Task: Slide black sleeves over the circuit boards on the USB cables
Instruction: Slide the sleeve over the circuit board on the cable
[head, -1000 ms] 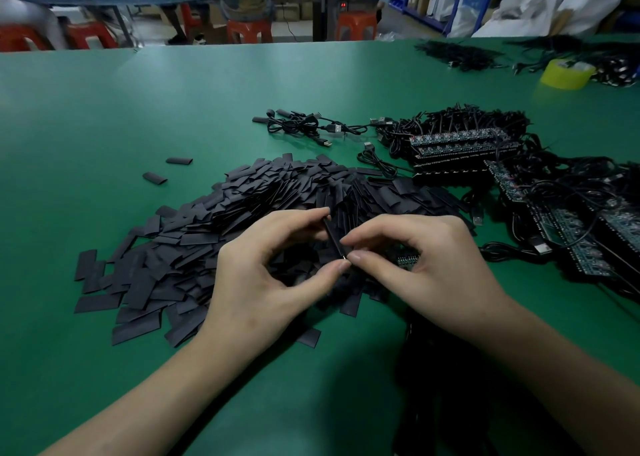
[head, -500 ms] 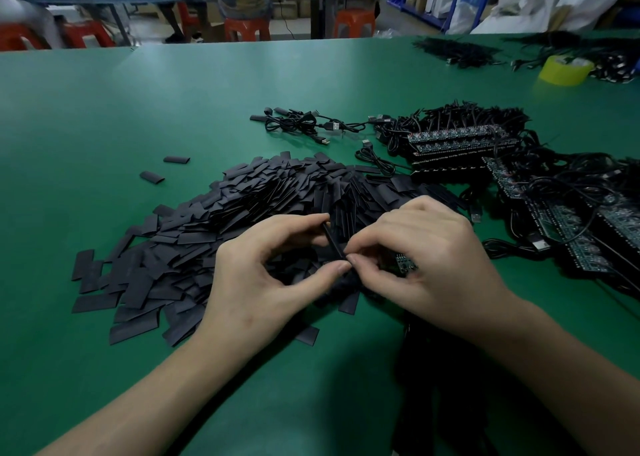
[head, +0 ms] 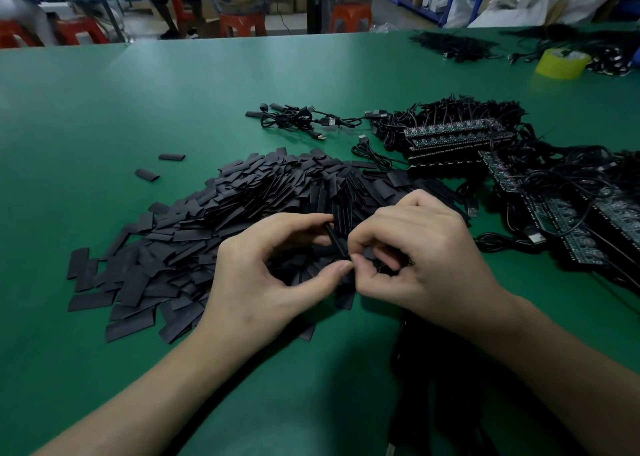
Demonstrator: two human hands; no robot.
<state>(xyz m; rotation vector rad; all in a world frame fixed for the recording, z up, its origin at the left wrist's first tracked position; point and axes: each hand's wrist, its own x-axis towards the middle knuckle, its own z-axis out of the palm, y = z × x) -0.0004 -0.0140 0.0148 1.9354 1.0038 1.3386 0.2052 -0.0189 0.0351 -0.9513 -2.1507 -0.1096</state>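
A big pile of flat black sleeves (head: 214, 234) lies on the green table (head: 138, 102). Above its near edge, my left hand (head: 266, 282) pinches one black sleeve (head: 337, 242) edge-on between thumb and forefinger. My right hand (head: 426, 261) meets it from the right, fingers curled round a small circuit board, which is mostly hidden in the hand. Its cable runs down toward me. Rows of circuit boards with USB cables (head: 457, 137) are stacked at the right.
A few sleeved USB cables (head: 294, 119) lie behind the pile, and two stray sleeves (head: 149, 175) to its left. More boards and tangled cables (head: 568, 206) fill the right side. A yellow tape roll (head: 561, 62) sits far right. Red stools stand beyond the table.
My right hand has curled tighter and closed in on the sleeve; the circuit board seen beside it earlier is now hidden in the hand. My left hand has stayed put.
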